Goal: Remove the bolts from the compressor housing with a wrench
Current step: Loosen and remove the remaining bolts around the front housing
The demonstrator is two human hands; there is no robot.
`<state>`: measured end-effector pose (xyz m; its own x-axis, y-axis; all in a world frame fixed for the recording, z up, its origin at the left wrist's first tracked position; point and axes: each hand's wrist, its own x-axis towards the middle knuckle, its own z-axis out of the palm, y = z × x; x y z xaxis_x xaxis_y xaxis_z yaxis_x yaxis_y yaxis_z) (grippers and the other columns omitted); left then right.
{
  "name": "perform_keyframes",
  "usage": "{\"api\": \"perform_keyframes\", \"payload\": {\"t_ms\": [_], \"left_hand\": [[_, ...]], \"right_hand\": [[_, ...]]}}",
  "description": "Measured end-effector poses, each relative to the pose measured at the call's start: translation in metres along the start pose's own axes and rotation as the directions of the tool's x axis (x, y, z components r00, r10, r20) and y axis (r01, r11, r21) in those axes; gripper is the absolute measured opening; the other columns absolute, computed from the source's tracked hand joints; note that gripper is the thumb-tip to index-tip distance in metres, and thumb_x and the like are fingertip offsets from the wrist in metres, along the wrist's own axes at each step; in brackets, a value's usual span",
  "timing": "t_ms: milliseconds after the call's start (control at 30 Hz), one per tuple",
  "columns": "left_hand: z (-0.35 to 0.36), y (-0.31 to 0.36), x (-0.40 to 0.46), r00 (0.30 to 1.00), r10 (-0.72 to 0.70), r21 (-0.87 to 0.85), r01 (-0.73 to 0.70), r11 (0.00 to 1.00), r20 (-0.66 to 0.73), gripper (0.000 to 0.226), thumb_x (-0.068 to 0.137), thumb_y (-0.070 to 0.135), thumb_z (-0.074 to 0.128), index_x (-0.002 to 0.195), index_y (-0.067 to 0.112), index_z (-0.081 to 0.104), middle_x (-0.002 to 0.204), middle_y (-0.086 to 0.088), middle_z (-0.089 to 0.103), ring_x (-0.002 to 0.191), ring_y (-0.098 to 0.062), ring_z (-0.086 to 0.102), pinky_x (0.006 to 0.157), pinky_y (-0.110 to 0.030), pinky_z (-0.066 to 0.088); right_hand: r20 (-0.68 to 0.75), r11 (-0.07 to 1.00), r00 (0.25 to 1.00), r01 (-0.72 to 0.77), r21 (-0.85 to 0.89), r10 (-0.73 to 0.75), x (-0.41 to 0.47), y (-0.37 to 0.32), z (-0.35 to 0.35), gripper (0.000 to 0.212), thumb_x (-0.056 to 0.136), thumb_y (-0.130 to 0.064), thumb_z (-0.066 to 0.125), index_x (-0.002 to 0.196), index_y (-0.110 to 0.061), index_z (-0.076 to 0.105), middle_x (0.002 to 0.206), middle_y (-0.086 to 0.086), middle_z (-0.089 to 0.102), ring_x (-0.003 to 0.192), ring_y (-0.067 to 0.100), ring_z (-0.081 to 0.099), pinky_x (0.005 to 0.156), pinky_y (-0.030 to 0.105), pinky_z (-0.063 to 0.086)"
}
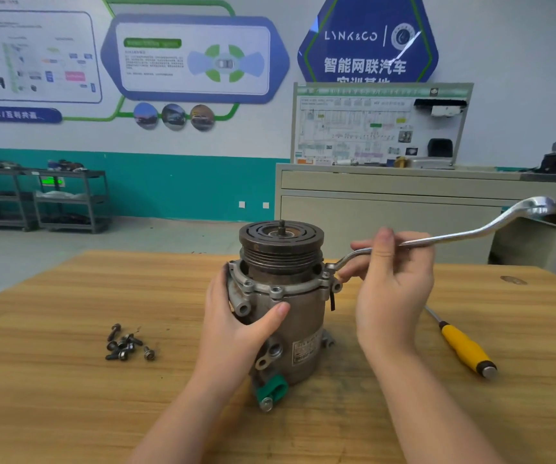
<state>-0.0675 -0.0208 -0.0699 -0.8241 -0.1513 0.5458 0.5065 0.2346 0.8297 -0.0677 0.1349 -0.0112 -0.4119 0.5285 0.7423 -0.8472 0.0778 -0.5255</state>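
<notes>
A brown-grey compressor (298, 316) stands upright on the wooden table (69, 396), pulley end up. My left hand (236, 323) grips its housing on the left side, thumb across the front. My right hand (393, 289) holds the shaft of a long silver offset ring wrench (464, 234). The wrench's near end sits on a bolt (328, 267) on the right side of the housing flange. Another flange bolt (276, 291) shows at the front. Several removed bolts (127, 344) lie in a loose pile on the table to the left.
A yellow-handled screwdriver (464, 346) lies on the table to the right of my right hand. A beige cabinet (404, 202) with a training board stands behind the table. Dark metal shelves (52, 199) stand at the far left wall.
</notes>
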Motion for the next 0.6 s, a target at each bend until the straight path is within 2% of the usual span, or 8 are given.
{"api": "perform_keyframes", "payload": {"t_ms": [67, 133, 233, 300, 367, 433, 500, 600], "left_hand": [[0.000, 0.000, 0.000, 1.000, 0.000, -0.012, 0.000, 1.000, 0.007, 0.107, 0.052, 0.068, 0.074, 0.143, 0.033, 0.032, 0.141, 0.015, 0.043, 0.130, -0.004, 0.041, 0.110, -0.040, 0.038], [-0.001, -0.001, 0.000, 1.000, 0.003, -0.006, -0.003, 1.000, 0.008, 0.107, 0.054, 0.064, 0.077, 0.145, 0.031, 0.031, 0.142, 0.013, 0.043, 0.131, -0.006, 0.041, 0.111, -0.042, 0.038], [-0.001, -0.003, 0.000, 1.000, 0.007, 0.011, -0.007, 1.000, 0.010, 0.099, 0.059, 0.065, 0.078, 0.142, 0.035, 0.031, 0.140, 0.016, 0.042, 0.130, -0.004, 0.040, 0.111, -0.037, 0.036], [-0.001, -0.002, -0.001, 1.000, 0.009, 0.002, -0.009, 1.000, 0.000, 0.102, 0.055, 0.068, 0.075, 0.141, 0.038, 0.030, 0.138, 0.017, 0.041, 0.128, -0.001, 0.040, 0.107, -0.029, 0.035], [0.000, -0.002, 0.000, 1.000, 0.003, -0.005, -0.003, 1.000, -0.014, 0.107, 0.053, 0.068, 0.074, 0.144, 0.035, 0.029, 0.138, 0.018, 0.041, 0.126, 0.001, 0.039, 0.103, -0.022, 0.033], [0.001, -0.001, -0.001, 1.000, 0.002, -0.012, -0.002, 1.000, -0.018, 0.104, 0.051, 0.068, 0.071, 0.142, 0.038, 0.028, 0.131, 0.027, 0.039, 0.119, 0.014, 0.038, 0.097, -0.012, 0.030], [0.001, -0.001, 0.000, 1.000, 0.004, -0.021, -0.004, 1.000, -0.015, 0.100, 0.050, 0.070, 0.069, 0.136, 0.045, 0.025, 0.124, 0.037, 0.035, 0.113, 0.027, 0.033, 0.088, -0.005, 0.029], [0.001, 0.000, 0.000, 1.000, -0.003, -0.028, 0.003, 1.000, -0.013, 0.098, 0.049, 0.070, 0.069, 0.133, 0.048, 0.024, 0.122, 0.039, 0.034, 0.110, 0.031, 0.031, 0.084, -0.003, 0.029]], "right_hand": [[0.138, 0.969, 0.967, 0.229, -0.088, -0.216, -0.008, 0.000, 0.001, 0.010, 0.094, -0.035, 0.051, 0.087, -0.042, 0.048, 0.063, -0.005, 0.064, 0.048, 0.012, 0.062, 0.051, 0.029, 0.051], [0.310, 0.861, 0.853, 0.483, -0.162, -0.420, -0.015, 0.004, 0.001, 0.008, 0.097, -0.028, 0.050, 0.089, -0.029, 0.051, 0.065, 0.001, 0.062, 0.053, 0.017, 0.063, 0.054, 0.030, 0.051], [0.359, 0.774, 0.781, 0.600, -0.203, -0.511, -0.022, 0.011, 0.001, 0.025, 0.102, -0.031, 0.042, 0.089, -0.012, 0.052, 0.072, 0.006, 0.057, 0.056, 0.014, 0.056, 0.055, 0.017, 0.045], [0.258, 0.870, 0.871, 0.465, -0.164, -0.418, -0.023, 0.010, 0.004, 0.022, 0.102, -0.036, 0.037, 0.091, -0.022, 0.049, 0.072, -0.001, 0.055, 0.053, 0.012, 0.051, 0.051, 0.021, 0.044], [0.079, 0.977, 0.975, 0.210, -0.041, -0.207, -0.020, 0.011, 0.004, 0.014, 0.101, -0.034, 0.034, 0.090, -0.033, 0.042, 0.070, -0.007, 0.059, 0.046, 0.011, 0.047, 0.046, 0.021, 0.040], [-0.053, 0.997, 0.997, -0.056, 0.052, 0.059, -0.008, 0.015, 0.001, 0.013, 0.099, -0.026, 0.032, 0.088, -0.028, 0.039, 0.067, -0.003, 0.065, 0.042, 0.011, 0.045, 0.044, 0.019, 0.038], [-0.035, 0.927, 0.935, -0.344, 0.150, 0.352, 0.008, 0.020, -0.002, 0.016, 0.101, -0.015, 0.031, 0.088, -0.020, 0.040, 0.062, 0.001, 0.066, 0.038, 0.013, 0.045, 0.041, 0.019, 0.038], [0.140, 0.642, 0.707, -0.694, 0.326, 0.693, 0.029, 0.025, -0.006, 0.016, 0.102, -0.012, 0.037, 0.089, -0.013, 0.046, 0.059, 0.006, 0.064, 0.039, 0.011, 0.049, 0.037, 0.019, 0.040]]}}
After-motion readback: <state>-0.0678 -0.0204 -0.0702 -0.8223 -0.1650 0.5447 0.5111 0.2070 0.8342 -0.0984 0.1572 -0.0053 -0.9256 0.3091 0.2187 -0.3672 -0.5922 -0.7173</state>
